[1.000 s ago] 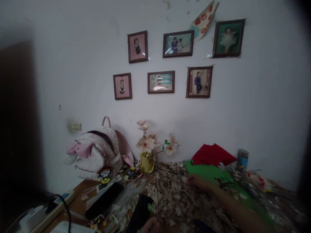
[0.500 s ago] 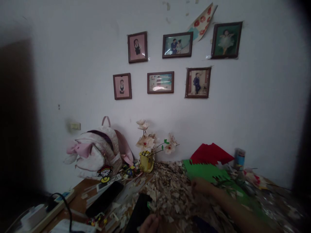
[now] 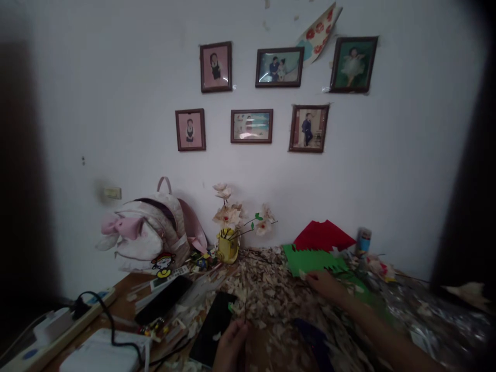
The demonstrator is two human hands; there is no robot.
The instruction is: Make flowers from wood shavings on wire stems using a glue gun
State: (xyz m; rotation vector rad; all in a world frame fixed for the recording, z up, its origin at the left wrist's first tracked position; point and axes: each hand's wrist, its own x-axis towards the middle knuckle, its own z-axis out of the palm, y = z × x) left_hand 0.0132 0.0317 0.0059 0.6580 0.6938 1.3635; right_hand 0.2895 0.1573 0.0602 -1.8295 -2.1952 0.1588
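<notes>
Near the bottom edge, my left hand (image 3: 232,341) is closed in a pinch around a thin dark stem (image 3: 245,313), which points upward. A small green bit (image 3: 231,307) shows beside the stem, over a black phone-like slab (image 3: 214,330). My right hand (image 3: 321,283) reaches across the pile of dry, pale petal-like pieces (image 3: 267,279) to the edge of a green sheet (image 3: 296,261). Its fingers are pressed together at a small pale piece (image 3: 303,275). Whether that piece is gripped or only touched is hard to see in the dim light.
At the back stand a yellow pot (image 3: 228,247) of pale artificial flowers and a backpack (image 3: 147,227). Red paper (image 3: 323,235) and a blue can (image 3: 363,241) are right. A purple-blue tool (image 3: 313,338) lies in front; a power strip (image 3: 73,328) and white box (image 3: 103,351) are left.
My right hand has moved slightly up and is now at the green sheet's edge. My left hand shows more fully, still with the stem. The whole view has shifted a little.
</notes>
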